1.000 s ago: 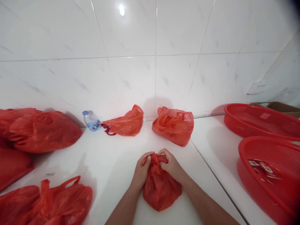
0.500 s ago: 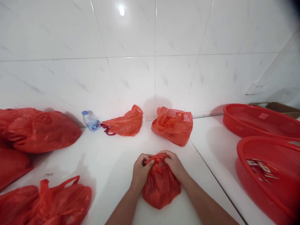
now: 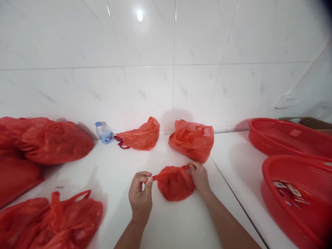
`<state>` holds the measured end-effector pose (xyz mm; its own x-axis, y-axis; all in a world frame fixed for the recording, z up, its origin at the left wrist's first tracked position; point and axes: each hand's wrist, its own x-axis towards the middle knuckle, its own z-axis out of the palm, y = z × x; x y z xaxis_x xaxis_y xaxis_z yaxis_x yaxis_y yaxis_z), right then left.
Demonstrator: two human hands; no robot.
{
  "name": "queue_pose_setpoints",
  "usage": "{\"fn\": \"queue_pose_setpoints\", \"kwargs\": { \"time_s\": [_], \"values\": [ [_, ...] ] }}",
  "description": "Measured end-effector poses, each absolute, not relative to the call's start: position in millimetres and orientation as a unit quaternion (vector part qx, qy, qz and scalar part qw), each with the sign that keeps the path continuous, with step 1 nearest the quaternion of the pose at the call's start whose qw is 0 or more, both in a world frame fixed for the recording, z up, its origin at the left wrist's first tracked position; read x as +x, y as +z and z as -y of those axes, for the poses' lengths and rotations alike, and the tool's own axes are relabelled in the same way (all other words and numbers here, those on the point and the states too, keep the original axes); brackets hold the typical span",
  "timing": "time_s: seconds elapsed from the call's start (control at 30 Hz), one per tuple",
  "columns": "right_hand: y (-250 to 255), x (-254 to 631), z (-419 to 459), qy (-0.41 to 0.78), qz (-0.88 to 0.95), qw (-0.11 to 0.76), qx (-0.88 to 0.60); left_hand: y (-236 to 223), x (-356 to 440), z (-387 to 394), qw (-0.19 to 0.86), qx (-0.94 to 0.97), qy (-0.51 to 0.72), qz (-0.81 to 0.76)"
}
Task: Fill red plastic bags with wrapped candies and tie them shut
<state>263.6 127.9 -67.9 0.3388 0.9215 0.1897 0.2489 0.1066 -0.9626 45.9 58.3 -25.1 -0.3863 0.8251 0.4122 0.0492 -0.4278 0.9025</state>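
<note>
Between my hands is a small red plastic bag (image 3: pixel 175 188), its top drawn out sideways into two twisted ends. My left hand (image 3: pixel 141 195) pinches the left end between thumb and fingers, a short way off from the bag's body. At the other side, my right hand (image 3: pixel 199 174) grips the right end close against the bag. Whatever the bag contains is hidden by the red plastic. Just behind it, near the wall, rests an orange-red plastic bag (image 3: pixel 192 140). Left of that lies a flatter orange-red bag (image 3: pixel 142 136) with dark red handles.
A small water bottle (image 3: pixel 104 133) stands by the wall. Full red bags (image 3: pixel 59 141) are piled at left, and a bag with looped handles (image 3: pixel 75 218) lies at front left. On the right are two red plastic baskets (image 3: pixel 267 173) (image 3: pixel 259 140), the nearer holding small packets (image 3: pixel 290 193).
My hands have moved apart, pulling the bag's top out to both sides. The bag's body has risen away from me and looks more compact. The view has shifted slightly.
</note>
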Motion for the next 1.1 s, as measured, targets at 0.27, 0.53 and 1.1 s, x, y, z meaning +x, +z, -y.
{"fn": "queue_pose_setpoints", "kwargs": {
  "time_s": [0.27, 0.53, 1.1],
  "values": [
    [-76.4, 271.8, -126.8, 0.304, 0.547, 0.475, -0.619, -3.7, 57.0, -54.1, 0.238, 0.586, 0.600, -0.490],
    [-92.0, 281.4, -138.1, 0.303, 0.571, 0.417, -0.639, -16.4, 77.4, -59.4, 0.110, 0.793, 0.303, -0.517],
    [-91.3, 278.1, -135.6, 0.281, 0.590, 0.374, -0.658, 85.2, -107.6, 25.7, -0.227, 0.536, 0.366, -0.726]
  ]
}}
